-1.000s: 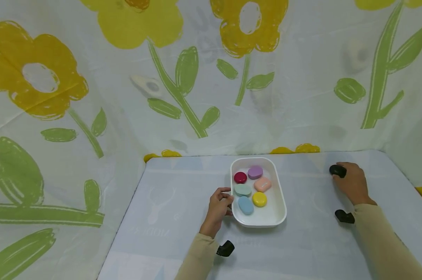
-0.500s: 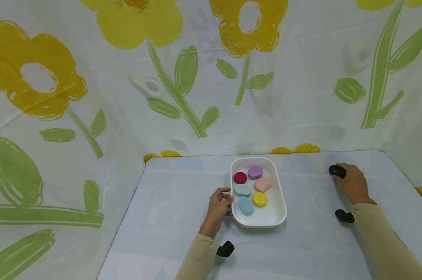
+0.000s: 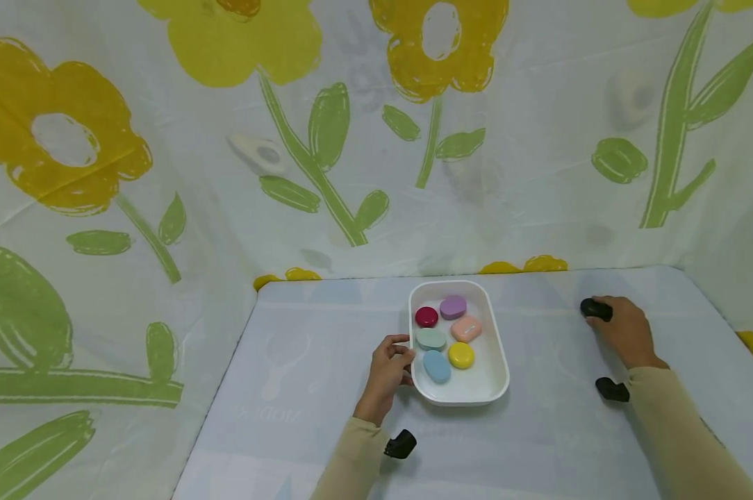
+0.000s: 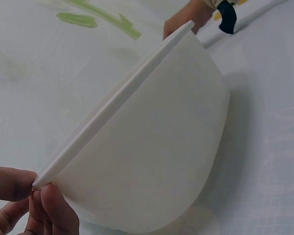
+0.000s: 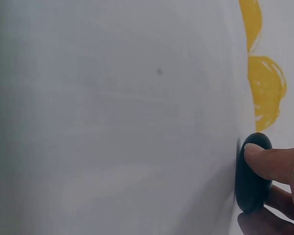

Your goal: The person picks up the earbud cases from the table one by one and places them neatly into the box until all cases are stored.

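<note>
My left hand point(image 3: 385, 375) pinches the left rim of a white plastic tub point(image 3: 492, 375). In the left wrist view, thumb and fingers grip the rim of the tub point(image 4: 152, 142) at a corner. My right hand point(image 3: 626, 330), far to the right, holds a black oval soap bar point(image 3: 596, 309) between thumb and fingers. In the right wrist view that soap point(image 5: 254, 181) stands on edge close to the tabletop. Inside the tub lie several soaps: red point(image 3: 426, 317), purple point(image 3: 453, 307), pink point(image 3: 467, 329), pale green point(image 3: 431, 339), yellow point(image 3: 461, 355) and blue point(image 3: 437, 367).
The tub rests on a table with a pale cloth point(image 3: 551, 417), between the two hands. A white curtain point(image 3: 526, 180) printed with yellow flowers hangs along the table's back edge and both sides. Black camera mounts point(image 3: 401, 444) stick out from the wrists.
My right hand has shifted slightly left with the black soap bar. The left hand keeps its grip on the tub, and the soaps inside lie as before.
</note>
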`<move>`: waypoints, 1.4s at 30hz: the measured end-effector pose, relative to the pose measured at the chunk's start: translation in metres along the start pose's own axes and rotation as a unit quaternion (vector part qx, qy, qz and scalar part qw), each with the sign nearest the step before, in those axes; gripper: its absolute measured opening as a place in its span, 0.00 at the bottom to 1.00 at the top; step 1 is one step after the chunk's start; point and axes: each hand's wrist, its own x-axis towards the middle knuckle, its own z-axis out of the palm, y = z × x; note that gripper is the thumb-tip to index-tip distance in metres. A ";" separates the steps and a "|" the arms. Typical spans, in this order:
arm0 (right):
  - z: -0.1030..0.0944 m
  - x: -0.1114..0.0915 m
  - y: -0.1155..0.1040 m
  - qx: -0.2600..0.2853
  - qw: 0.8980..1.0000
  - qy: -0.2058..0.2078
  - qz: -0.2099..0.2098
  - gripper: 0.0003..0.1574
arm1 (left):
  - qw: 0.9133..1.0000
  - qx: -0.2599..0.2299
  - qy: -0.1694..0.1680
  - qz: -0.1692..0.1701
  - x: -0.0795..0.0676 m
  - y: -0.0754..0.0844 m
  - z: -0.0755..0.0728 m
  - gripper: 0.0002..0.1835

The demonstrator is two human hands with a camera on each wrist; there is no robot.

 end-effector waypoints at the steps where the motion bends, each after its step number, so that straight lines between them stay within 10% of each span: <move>1: 0.000 -0.002 -0.001 -0.001 1.000 -0.001 0.000 0.30 | 1.000 0.000 0.000 0.000 0.000 0.000 0.000 0.17; 42: 0.019 -0.035 -0.029 -0.009 0.998 0.044 0.039 0.27 | 1.000 0.000 -0.027 -0.010 -0.013 0.020 0.002 0.20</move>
